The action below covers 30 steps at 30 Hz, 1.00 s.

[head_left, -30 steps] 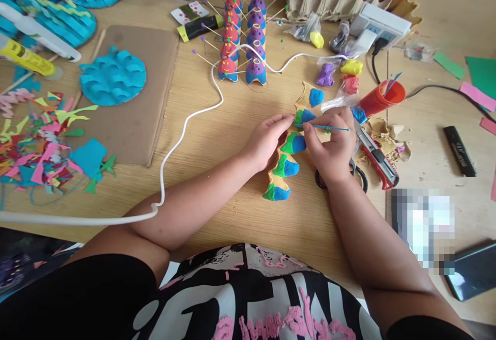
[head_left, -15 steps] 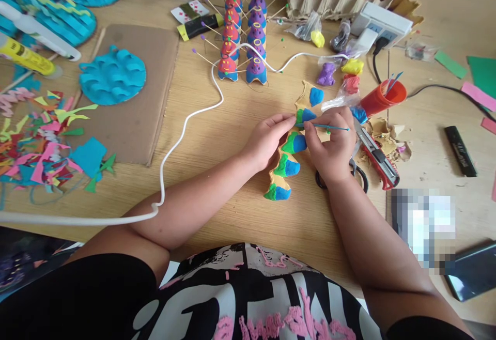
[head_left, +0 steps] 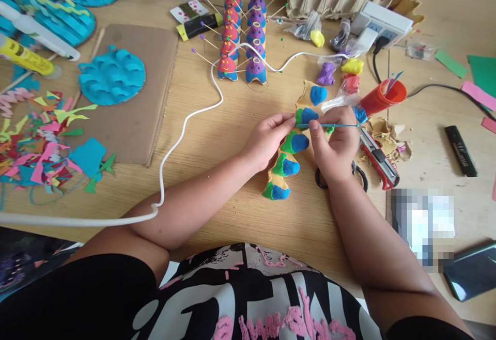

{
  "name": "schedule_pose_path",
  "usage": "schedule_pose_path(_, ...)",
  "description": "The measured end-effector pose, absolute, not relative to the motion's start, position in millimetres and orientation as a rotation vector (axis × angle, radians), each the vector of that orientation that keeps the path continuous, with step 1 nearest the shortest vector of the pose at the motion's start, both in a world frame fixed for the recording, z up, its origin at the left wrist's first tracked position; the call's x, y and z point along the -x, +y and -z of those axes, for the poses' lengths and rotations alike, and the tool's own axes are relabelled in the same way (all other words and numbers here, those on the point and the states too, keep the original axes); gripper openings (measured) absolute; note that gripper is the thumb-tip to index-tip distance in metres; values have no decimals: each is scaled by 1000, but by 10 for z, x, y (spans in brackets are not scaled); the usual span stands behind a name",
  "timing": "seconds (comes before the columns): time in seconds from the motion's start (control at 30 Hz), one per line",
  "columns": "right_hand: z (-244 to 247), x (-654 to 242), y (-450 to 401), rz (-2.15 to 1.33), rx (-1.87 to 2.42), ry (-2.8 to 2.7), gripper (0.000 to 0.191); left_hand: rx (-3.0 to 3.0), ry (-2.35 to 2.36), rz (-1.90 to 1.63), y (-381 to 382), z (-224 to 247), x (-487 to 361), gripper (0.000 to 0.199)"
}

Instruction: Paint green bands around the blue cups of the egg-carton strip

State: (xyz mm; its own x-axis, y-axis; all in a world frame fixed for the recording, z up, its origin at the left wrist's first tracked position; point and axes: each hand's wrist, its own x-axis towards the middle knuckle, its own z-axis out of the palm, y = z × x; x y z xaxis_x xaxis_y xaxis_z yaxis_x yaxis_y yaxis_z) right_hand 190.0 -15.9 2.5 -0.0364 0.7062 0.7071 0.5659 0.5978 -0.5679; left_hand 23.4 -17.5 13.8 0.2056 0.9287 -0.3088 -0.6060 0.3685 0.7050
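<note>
A strip of egg carton [head_left: 278, 181], tan with blue and green clay pressed on its cups, runs upright over the table's middle. My left hand [head_left: 268, 141] grips it from the left side, its fingertips by the second cup from the top. Between the thumb and fingers of my right hand [head_left: 335, 141] is a thin blue modelling tool [head_left: 306, 125], held level. Its left tip touches the clay near that same cup. A bit of green clay [head_left: 329, 129] shows beside my right fingers. The top cup carries blue clay and bare tan carton.
Red and purple carton caterpillars [head_left: 256, 32] with stick legs stand at the back. A white cable [head_left: 186, 123] crosses the table and my left forearm. Right of my right hand lie a box cutter [head_left: 378, 156], scissors [head_left: 362, 177] and a red cup [head_left: 383, 97]. Paper scraps [head_left: 42, 149] lie left.
My right hand has shifted slightly right with the tool. The carton strip has turned a little, showing more of its blue clay. My left hand stays in place.
</note>
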Motion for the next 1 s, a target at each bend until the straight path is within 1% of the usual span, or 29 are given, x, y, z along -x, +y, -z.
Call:
schedule_pose_path(0.07,-32,-1899,-162,-157,1049,-1726,24,-491,786,-1121,-179,-138,-232,6)
schedule_pose_path(0.23,-61,-1890,-177,-185,1086,-1743,27,-492,762,-1119,-181,-111,-233,16)
schedule_pose_path(0.67,-23,-1901,-161,-221,1121,-1741,28,-515,780,-1138,-175,-59,-231,9)
schedule_pose_path(0.87,-24,-1898,-176,-242,1126,-1718,33,-460,806,-1124,-174,-80,-236,15)
schedule_pose_path(1.0,-35,-1892,-168,-201,1139,-1742,33,-466,813,-1123,-176,-100,-234,14)
